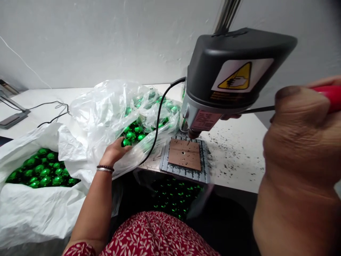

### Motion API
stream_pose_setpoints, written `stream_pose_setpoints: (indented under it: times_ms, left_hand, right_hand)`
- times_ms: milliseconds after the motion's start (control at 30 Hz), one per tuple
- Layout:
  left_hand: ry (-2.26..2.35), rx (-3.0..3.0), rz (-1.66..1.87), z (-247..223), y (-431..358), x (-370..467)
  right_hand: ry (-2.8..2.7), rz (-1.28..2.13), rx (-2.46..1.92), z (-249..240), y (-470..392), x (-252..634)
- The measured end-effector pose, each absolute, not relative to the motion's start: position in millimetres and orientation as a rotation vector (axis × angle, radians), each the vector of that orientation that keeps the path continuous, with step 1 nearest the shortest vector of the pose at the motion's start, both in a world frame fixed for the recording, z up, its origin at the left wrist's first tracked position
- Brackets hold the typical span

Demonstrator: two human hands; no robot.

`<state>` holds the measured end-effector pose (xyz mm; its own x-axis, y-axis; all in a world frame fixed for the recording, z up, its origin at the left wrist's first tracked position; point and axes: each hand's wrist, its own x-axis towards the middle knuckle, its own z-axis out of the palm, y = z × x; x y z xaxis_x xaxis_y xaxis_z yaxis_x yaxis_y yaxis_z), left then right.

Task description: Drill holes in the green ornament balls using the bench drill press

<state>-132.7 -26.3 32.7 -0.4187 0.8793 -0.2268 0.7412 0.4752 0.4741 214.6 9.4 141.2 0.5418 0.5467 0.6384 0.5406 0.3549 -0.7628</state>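
My right hand point(301, 121) was wrapped round the handle point(330, 96); my left hand point(115, 151) curled at balls point(131, 136) in the bag point(98, 103), whether gripping one I couldn't tell.

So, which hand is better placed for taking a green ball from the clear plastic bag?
Probably the left hand: its fingers are at the green balls in the clear plastic bag. The right hand grips the red handle of the drill press, farther away.

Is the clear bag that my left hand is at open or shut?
Open: the clear bag's mouth gapes beside your left hand, and green balls show uncovered there.
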Motion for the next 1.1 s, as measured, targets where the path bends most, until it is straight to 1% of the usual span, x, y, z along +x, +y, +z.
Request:
stream_pose_setpoints:
  times_ms: [67, 100, 133, 200, 300, 533, 867, 1100]
  left_hand:
    - [1.995, 1.191, 0.894, 40.2, -31.0, -124.8]
    - [1.803, 1.096, 1.071, 44.3, -33.5, -118.8]
    - [1.617, 1.006, 1.182, 47.9, -35.9, -111.3]
    - [1.338, 0.874, 1.251, 51.9, -39.8, -93.2]
    - [1.164, 0.779, 1.208, 48.6, -40.2, -64.2]
    - [1.073, 0.728, 1.023, 25.7, -22.0, -21.5]
    - [1.453, 1.123, 0.849, 16.9, 11.1, 20.6]
    - [1.567, 1.345, 0.735, 3.7, 16.5, 28.8]
  right_hand:
    - [-1.168, 0.023, -1.274, 144.8, 6.8, 212.4]
    - [-1.195, 0.029, -1.267, 146.1, 5.4, 211.6]
    - [-1.199, 0.026, -1.259, 147.2, 4.2, 211.0]
    - [-1.207, 0.011, -1.243, 148.3, 2.5, 210.3]
    - [-1.209, 0.015, -1.233, 148.5, 2.4, 210.0]
    - [-1.224, 0.008, -1.215, 148.9, 4.2, 210.7]
    - [-1.247, 0.072, -1.150, 153.5, 1.8, 210.5]
    - [-1.333, 0.047, -1.123, 151.0, 0.9, 213.0]
